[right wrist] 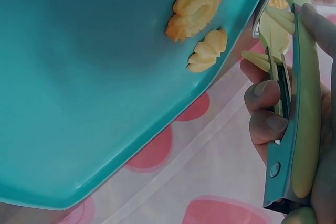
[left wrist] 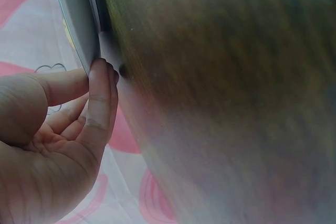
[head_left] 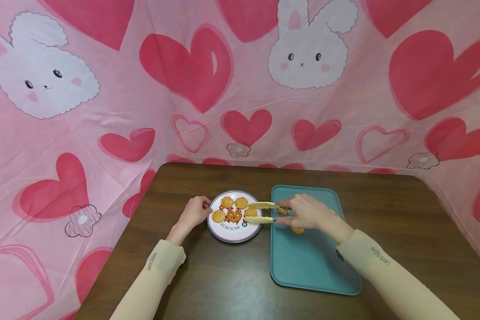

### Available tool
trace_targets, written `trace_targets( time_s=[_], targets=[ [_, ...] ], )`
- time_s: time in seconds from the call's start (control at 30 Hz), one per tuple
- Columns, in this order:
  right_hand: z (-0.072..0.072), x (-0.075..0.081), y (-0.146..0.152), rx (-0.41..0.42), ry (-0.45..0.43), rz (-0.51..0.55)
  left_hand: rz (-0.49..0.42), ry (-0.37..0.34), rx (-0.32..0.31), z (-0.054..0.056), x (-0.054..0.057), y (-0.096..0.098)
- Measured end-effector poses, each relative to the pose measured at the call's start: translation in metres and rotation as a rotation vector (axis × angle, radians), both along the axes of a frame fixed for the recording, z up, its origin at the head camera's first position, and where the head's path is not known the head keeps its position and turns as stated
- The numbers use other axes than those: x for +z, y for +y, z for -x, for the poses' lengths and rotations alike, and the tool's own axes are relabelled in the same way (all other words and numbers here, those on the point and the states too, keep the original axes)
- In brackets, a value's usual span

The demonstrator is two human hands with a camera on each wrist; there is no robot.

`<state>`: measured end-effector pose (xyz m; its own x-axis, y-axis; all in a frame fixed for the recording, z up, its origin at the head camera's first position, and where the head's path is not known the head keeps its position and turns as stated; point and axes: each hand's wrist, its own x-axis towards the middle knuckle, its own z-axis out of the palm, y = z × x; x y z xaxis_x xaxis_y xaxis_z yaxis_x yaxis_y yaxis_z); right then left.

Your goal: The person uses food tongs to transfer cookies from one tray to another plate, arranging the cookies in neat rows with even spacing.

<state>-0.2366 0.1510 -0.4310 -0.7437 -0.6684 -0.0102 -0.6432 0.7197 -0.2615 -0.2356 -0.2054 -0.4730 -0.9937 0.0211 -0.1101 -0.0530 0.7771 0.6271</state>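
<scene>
My left hand (head_left: 195, 210) pinches the left rim of a round white plate (head_left: 220, 232), thumb above and fingers below, as the left wrist view shows. On the plate are several cookies, among them a pretzel-shaped one (head_left: 234, 216) and a plain round one (head_left: 241, 203). My right hand (head_left: 308, 212) grips a pair of tongs (right wrist: 307, 114) with pale yellow tips and metal arms. Those tips reach left over the plate's right side, one on each side of a swirled cookie (head_left: 250, 213). Whether they squeeze it I cannot tell.
A teal rectangular tray (head_left: 312, 271) lies right of the plate, under my right hand. It bears a few cookies, including a ring-shaped one (right wrist: 197, 6) and a smaller ridged one (right wrist: 208, 51). Behind the brown wooden table (head_left: 208, 280) hangs a pink heart-and-bunny cloth (head_left: 152, 98).
</scene>
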Motion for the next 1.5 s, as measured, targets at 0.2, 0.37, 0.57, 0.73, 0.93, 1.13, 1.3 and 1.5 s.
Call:
trace_targets(
  time_s=[0.2,0.37,0.57,0.73,0.93,1.13,1.3,1.5],
  targets=[
    [-0.001,-0.001,0.000,-0.001,0.007,0.008,-0.002,-0.005,0.010,-0.001,0.000,0.000],
    [-0.001,-0.001,0.000,-0.021,0.009,0.004,-0.004,-0.005,0.008,-0.001,0.000,0.000],
    [0.000,0.002,0.011,-0.045,0.040,0.055,-0.007,-0.006,0.010,-0.001,0.000,0.001],
    [0.003,0.003,0.027,-0.023,0.133,0.120,-0.009,-0.008,0.010,-0.002,0.000,0.000],
    [0.002,0.001,0.045,-0.051,0.170,0.151,-0.007,-0.004,0.007,-0.001,-0.002,-0.001],
    [-0.003,-0.006,0.064,-0.111,0.165,0.167,-0.002,0.003,0.002,-0.001,-0.002,-0.002],
    [-0.011,-0.009,0.077,-0.150,0.136,0.154,0.004,0.016,-0.004,0.000,-0.002,-0.001],
    [-0.023,-0.011,0.091,-0.191,0.093,0.127,0.012,0.030,-0.011,0.001,-0.001,0.000]
  ],
)
